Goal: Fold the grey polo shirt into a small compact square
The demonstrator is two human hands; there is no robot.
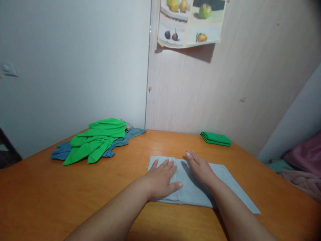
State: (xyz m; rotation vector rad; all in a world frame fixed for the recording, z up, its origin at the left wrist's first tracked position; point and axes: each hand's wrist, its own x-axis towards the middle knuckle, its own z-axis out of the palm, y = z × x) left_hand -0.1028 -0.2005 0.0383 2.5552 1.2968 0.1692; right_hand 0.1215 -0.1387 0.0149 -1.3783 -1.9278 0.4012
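A light grey-blue piece of cloth (195, 196) lies flat on the table, its left part folded over into a second layer. My left hand (163, 180) rests palm down on that folded part, fingers spread and thumb pointing right. Over the cloth's middle, near its far edge, my right hand (200, 169) is turned on its side with its fingers stretched out and close together. It casts a shadow on the fabric and grips nothing that I can see. The cloth's right end tapers toward the near right.
The orange wooden table (75, 190) meets a wall at the back. At left lies a loose heap of bright green cloth (100, 137) and blue cloth (117, 143). A neatly folded green cloth (216, 138) sits at the back right. A fruit poster (190, 23) hangs above.
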